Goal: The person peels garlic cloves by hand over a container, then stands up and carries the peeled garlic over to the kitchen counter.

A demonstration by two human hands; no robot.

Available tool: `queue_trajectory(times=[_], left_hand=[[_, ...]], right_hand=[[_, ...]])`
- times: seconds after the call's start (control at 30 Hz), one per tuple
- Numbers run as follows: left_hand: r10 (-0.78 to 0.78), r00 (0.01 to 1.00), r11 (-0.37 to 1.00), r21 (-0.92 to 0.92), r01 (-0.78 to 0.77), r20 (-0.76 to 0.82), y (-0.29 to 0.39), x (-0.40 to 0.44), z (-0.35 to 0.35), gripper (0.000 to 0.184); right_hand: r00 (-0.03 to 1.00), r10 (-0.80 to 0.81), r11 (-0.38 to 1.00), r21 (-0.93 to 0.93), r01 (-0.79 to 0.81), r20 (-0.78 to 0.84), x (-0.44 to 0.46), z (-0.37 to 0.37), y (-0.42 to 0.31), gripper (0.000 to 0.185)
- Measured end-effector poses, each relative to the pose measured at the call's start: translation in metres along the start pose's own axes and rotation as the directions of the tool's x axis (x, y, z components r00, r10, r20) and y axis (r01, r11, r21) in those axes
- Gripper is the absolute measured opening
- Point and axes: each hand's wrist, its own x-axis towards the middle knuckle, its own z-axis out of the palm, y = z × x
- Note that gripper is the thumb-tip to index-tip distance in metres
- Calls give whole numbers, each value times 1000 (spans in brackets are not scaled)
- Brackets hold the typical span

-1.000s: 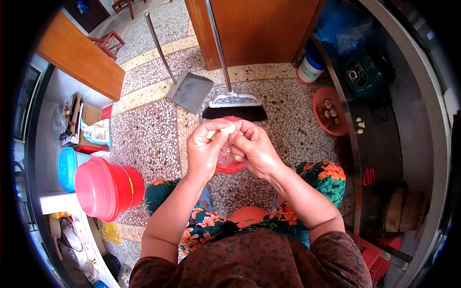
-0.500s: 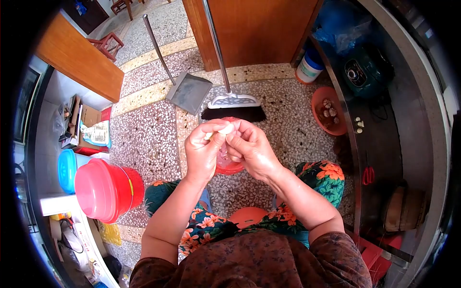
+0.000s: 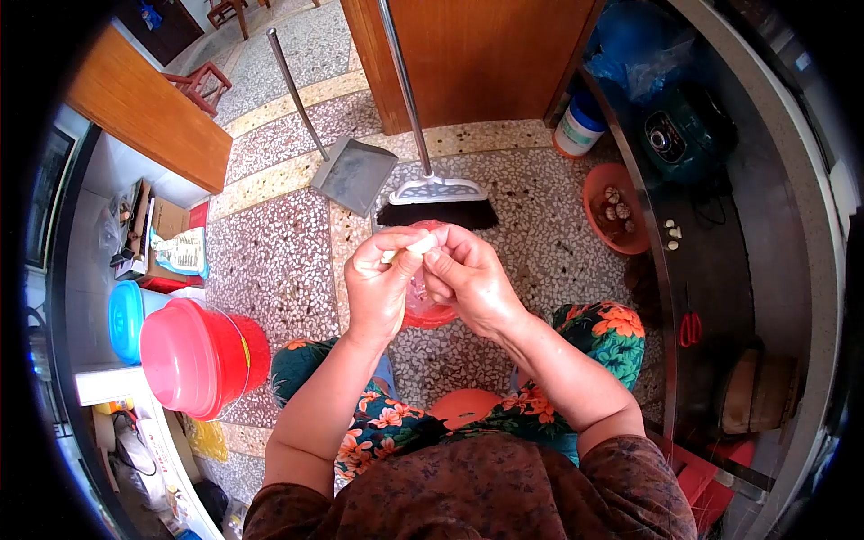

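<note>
A pale garlic clove [image 3: 421, 245] is pinched between the fingertips of both hands. My left hand [image 3: 376, 292] is closed, its thumb and fingers pressed on the clove's left side, with another whitish bit showing between them. From the right, my right hand [image 3: 481, 283] grips the clove with thumb and forefinger, the other fingers curled in. Directly below the hands is a red basin [image 3: 432, 317], largely covered by them; its contents are hard to make out. Several whole garlic bulbs [image 3: 617, 211] lie in an orange basin [image 3: 592, 216] on the right.
Several pale cloves [image 3: 672, 234] and red-handled scissors [image 3: 690, 329] lie on the dark shelf at right. Ahead stand a broom [image 3: 439, 191] and a grey dustpan [image 3: 355, 175]. A lidded red bucket [image 3: 243, 355] and a blue-lidded container [image 3: 124, 321] are at left.
Almost nothing differs. Both hands keep the garlic clove at the same spot, with only a tiny shift of the fingertips.
</note>
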Motion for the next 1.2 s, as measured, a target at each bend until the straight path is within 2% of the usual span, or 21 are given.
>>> queue_trajectory(times=[0.13,0.2,0.23,0.3,0.37,0.4,0.47,0.5,0.57,0.6,0.63,0.67,0.73,0.77,0.97,1.03,1.13,1.2], left_hand=[[-43,999,997,-64,42,-19,0,0,1,15],[-61,997,995,-76,58,-37,0,1,-1,15],[-105,994,990,-94,101,-42,-1,2,-6,15],[-149,987,983,-112,143,-50,0,3,-12,15],[-189,980,982,15,190,-65,4,4,-11,19],[-191,979,981,15,192,-67,6,4,-10,19],[-196,979,963,177,202,-53,9,4,-5,22],[-199,979,962,178,205,-53,10,4,-4,22],[-138,990,936,324,136,-18,11,5,-3,19],[-138,990,936,324,136,-18,11,7,-4,19],[-90,996,912,404,72,25,12,8,-5,18],[-45,996,879,477,5,72,13,9,-6,17],[-39,995,849,528,-17,95,14,9,-6,16],[-34,992,816,577,-41,118,15,9,-6,16],[-51,992,842,539,-19,115,12,7,-9,15],[-68,993,860,510,10,94,13,7,-8,16],[-86,993,875,482,39,76,16,8,-8,16],[-88,993,875,483,39,79,16,8,-8,16]], right_hand=[[999,23,999,48,-25,29,-1,-4,-4,8],[994,-95,959,-273,74,-63,-1,-7,-6,7],[994,-95,959,-273,74,-63,-1,-8,-7,7],[961,-272,837,-503,214,-44,-1,-8,-10,8],[956,-290,824,-517,231,-35,0,-7,-9,10],[952,-304,827,-502,253,-20,2,-8,-5,10],[949,-316,831,-484,273,-9,2,-8,-3,10],[954,-301,806,-539,245,-16,1,-7,-4,9],[958,-285,776,-592,217,-23,0,-7,-6,8],[949,-315,724,-646,242,2,0,-7,-6,7],[939,-342,668,-696,265,29,0,-7,-7,6],[939,-342,668,-696,265,29,0,-7,-8,6],[928,-370,586,-765,269,44,0,-7,-9,8],[928,-370,586,-765,269,44,0,-7,-10,8],[935,-354,606,-762,228,-2,2,-12,-4,4],[946,-324,701,-679,218,-31,3,-12,-2,5],[966,-251,767,-623,154,-69,3,-9,-5,5],[967,-247,756,-637,150,-66,3,-10,-5,5]])
